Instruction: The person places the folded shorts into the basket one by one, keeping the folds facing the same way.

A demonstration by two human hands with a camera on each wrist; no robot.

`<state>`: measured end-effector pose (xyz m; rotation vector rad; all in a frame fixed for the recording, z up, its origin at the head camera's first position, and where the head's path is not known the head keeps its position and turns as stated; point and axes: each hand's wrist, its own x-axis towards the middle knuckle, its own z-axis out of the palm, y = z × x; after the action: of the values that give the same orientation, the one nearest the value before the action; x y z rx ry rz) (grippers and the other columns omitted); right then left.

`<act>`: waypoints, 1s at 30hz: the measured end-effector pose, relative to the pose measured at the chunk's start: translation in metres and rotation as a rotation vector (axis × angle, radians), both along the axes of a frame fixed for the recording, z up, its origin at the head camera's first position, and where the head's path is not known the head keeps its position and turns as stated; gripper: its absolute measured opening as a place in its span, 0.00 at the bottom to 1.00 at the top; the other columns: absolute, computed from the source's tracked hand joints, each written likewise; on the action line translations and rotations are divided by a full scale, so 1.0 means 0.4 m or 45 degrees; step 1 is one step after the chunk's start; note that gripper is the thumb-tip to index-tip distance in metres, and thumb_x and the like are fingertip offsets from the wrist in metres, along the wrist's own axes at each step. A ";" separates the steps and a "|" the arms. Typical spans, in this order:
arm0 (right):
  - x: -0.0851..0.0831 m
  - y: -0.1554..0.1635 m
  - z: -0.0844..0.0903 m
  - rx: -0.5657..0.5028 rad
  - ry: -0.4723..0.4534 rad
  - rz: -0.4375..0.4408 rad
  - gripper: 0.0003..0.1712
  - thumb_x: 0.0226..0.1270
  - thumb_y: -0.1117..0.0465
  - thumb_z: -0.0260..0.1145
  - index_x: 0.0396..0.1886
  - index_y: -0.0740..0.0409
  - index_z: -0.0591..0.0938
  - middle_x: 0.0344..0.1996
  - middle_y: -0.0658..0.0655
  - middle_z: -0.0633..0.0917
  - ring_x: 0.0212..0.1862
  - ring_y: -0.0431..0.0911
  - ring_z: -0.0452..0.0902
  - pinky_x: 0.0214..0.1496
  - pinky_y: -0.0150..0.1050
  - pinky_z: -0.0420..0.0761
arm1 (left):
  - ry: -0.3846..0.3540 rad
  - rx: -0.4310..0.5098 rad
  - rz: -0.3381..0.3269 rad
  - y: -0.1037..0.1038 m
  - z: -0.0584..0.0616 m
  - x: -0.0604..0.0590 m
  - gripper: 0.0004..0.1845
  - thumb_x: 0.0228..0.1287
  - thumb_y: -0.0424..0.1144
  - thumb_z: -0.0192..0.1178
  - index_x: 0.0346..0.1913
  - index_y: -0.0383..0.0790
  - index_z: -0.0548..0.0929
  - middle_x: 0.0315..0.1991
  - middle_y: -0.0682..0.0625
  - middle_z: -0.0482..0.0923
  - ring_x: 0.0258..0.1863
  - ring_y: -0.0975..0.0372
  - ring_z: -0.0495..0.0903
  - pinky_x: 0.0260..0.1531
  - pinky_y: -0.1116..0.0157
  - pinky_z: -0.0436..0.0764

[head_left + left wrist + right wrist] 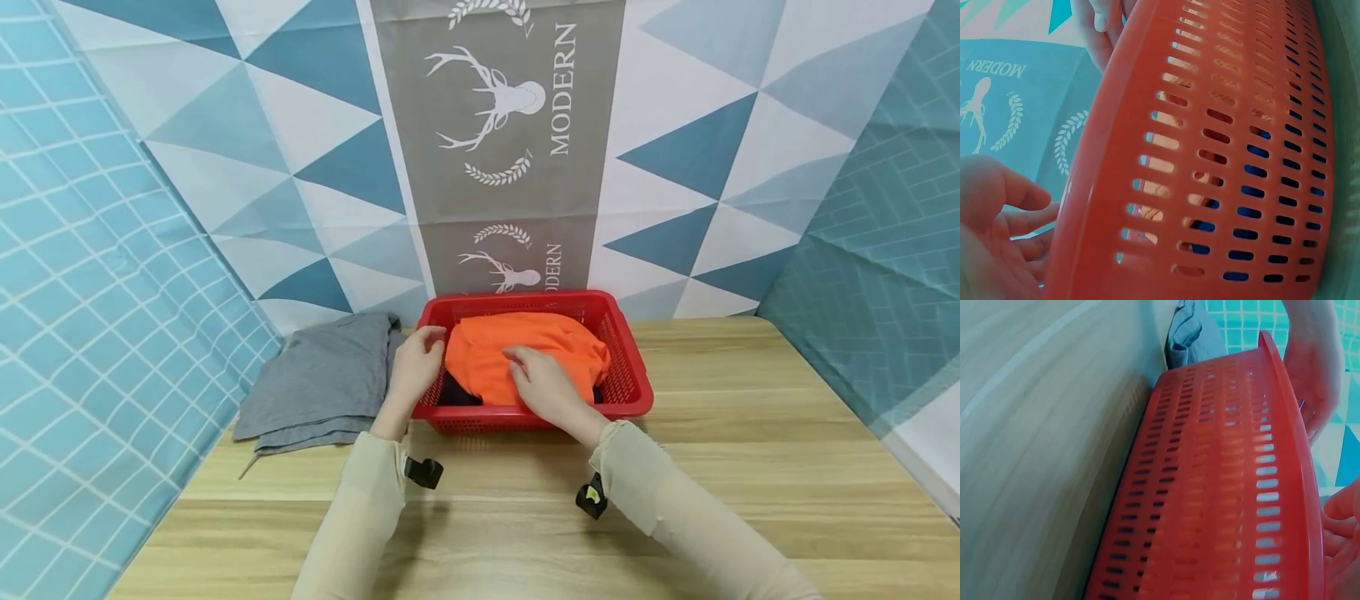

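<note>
A red perforated plastic basket [636, 367] stands against the back wall with a folded orange cloth [480, 358] lying in it. Some dark fabric [456, 392] shows under the cloth. My left hand [417, 367] is over the basket's left end, its fingers loosely bent and holding nothing. Over the front rim reaches my right hand [546, 383], close over the orange cloth with relaxed fingers. From the left wrist, the basket's front wall [1210, 150] hides part of the left hand [997, 219]. In the right wrist view the rim covers part of the right hand [1342, 544].
A stack of folded grey cloth [318, 379] lies on the wooden table [750, 467], just left of the basket. A patterned backdrop [502, 208] rises directly behind the basket. Blue tiled-print sheets [112, 275] hang at both sides.
</note>
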<state>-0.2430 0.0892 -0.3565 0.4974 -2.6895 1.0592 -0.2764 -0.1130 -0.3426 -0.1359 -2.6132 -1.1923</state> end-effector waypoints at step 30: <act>0.071 -0.218 0.000 -0.440 -0.153 0.397 0.18 0.68 0.70 0.47 0.55 0.59 0.74 0.45 0.59 0.81 0.35 0.46 0.80 0.35 0.28 0.78 | -0.007 0.329 0.340 -0.177 -0.028 0.024 0.17 0.67 0.42 0.47 0.53 0.39 0.76 0.47 0.41 0.77 0.48 0.53 0.75 0.40 0.59 0.72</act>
<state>-0.2145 0.0020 -0.3565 0.8237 -2.4951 1.6467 -0.2667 -0.1837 -0.3540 0.2580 -2.3601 -1.4128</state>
